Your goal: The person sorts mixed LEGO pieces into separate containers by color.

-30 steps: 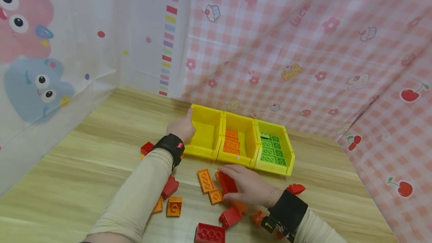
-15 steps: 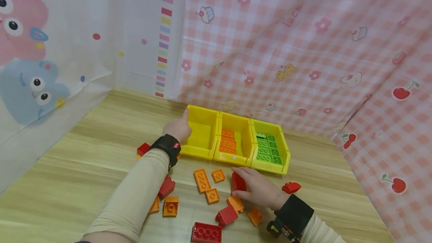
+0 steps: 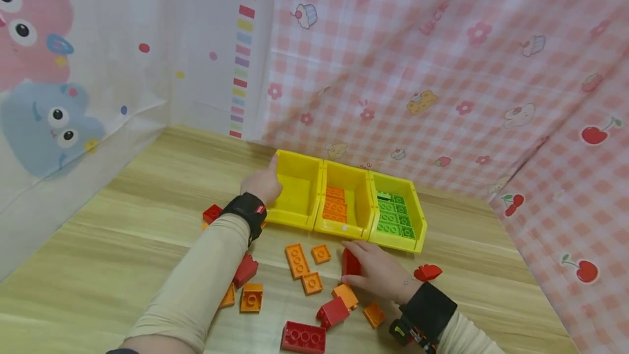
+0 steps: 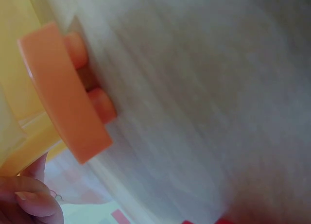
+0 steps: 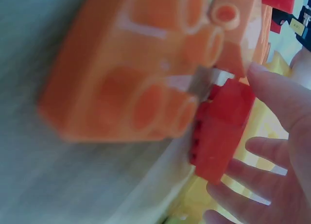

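In the head view, my left hand [image 3: 261, 186] grips the side of the left yellow bin [image 3: 300, 167], its index finger lying along the rim. Curled fingertips show against the bin's wall in the left wrist view. My right hand [image 3: 377, 272] holds a red toy building brick [image 3: 351, 264] low over the table between thumb and fingers. The right wrist view shows the brick's [image 5: 226, 129] studs facing the table. Left of it lie an orange square brick [image 3: 321, 254], a longer orange brick [image 3: 297, 260] and another square orange brick [image 3: 312, 283].
The middle bin [image 3: 357, 176] holds orange bricks; the right bin [image 3: 419, 217] holds green ones. A red brick [image 3: 334, 312], an orange brick [image 3: 345, 295] and a large red brick [image 3: 303, 337] lie nearer me. Another red piece [image 3: 428, 272] lies beyond my right wrist. Patterned cloth [image 3: 383, 70] hangs behind.
My right hand has moved right with the red brick, uncovering the square orange brick that was partly hidden beside it. My left hand stays at the left bin.
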